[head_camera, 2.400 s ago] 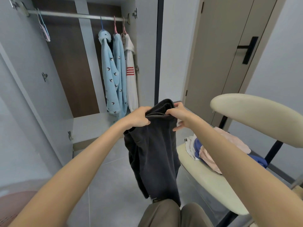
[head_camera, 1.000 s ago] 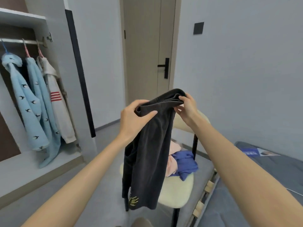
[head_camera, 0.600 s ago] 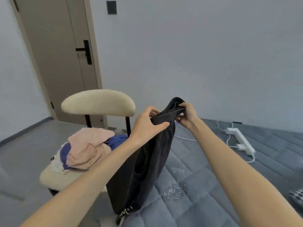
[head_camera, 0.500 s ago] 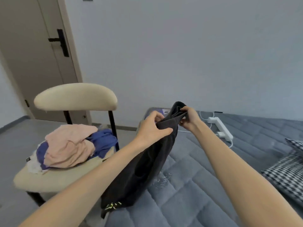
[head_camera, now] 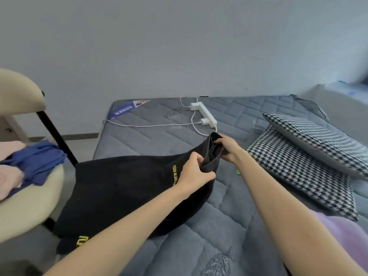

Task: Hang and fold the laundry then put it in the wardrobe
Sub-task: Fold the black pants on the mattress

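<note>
Near: yellow lettering on black garment partly hidden by left forearm, unreadable. Purple fabric near right, cut off by frame. Garment lies on grey mattress, near-left end at mattress edge; long axis near-left to far-right. Left hand grips bunched far-right end; right hand pinches same end just beyond. Cream chair left, cut off, bearing blue and pink clothes. Houndstooth pillows right. Far: white power strip, cable.
</note>
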Demonstrator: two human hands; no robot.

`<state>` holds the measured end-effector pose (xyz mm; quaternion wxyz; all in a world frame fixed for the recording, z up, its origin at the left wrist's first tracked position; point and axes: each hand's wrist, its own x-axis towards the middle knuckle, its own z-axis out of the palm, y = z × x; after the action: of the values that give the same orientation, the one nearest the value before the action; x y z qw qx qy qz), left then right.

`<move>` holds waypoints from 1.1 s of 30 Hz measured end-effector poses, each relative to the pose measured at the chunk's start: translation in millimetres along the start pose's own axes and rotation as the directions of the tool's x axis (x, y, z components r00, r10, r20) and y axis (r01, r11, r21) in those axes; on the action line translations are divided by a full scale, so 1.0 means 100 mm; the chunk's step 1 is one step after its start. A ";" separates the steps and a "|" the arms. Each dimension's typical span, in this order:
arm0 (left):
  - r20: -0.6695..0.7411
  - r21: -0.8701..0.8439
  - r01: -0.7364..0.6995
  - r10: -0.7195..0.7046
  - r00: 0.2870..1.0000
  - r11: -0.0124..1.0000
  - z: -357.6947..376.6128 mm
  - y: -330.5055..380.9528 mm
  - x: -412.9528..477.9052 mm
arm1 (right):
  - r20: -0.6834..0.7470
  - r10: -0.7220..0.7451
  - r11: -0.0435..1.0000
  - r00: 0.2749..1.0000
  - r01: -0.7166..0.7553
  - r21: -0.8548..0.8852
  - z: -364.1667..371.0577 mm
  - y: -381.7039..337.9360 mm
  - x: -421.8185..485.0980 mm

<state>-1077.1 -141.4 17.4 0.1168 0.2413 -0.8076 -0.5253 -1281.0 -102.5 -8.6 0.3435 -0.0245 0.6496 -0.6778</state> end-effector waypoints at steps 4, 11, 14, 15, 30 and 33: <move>0.053 -0.109 0.138 -0.133 0.990 0.984 0.17 -0.23 -0.07 | -0.006 -0.006 0.998 1.000 0.006 -0.056 -0.04 0.17 0.03; 0.147 -0.252 0.401 -0.375 0.915 0.881 -0.17 -0.68 -0.18 | 0.091 -0.127 0.898 0.988 0.153 -0.412 0.70 0.22 -0.07; 0.124 -0.319 0.482 -0.468 0.875 0.816 -0.46 -0.94 -0.25 | 0.088 -0.198 0.790 0.976 0.212 -0.576 1.16 0.38 -0.09; 0.115 -0.353 0.502 -0.496 0.860 0.789 -0.56 -1.03 -0.28 | 0.096 -0.215 0.765 0.972 0.228 -0.603 1.31 0.44 -0.11; 0.166 -0.307 0.714 -0.703 0.691 0.629 -1.36 -2.06 -0.45 | 0.366 -0.044 0.714 0.929 0.286 -0.639 2.15 1.21 -0.10; 0.155 -0.271 0.714 -0.702 0.695 0.646 -1.36 -2.07 -0.36 | 0.453 -0.246 0.458 0.857 0.515 -0.725 2.05 1.32 -0.21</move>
<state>-931.4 -299.0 -110.2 -0.0758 0.5062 -0.5581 -0.6532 -1109.5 -258.2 -86.4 0.2174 -0.4255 0.8099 -0.3401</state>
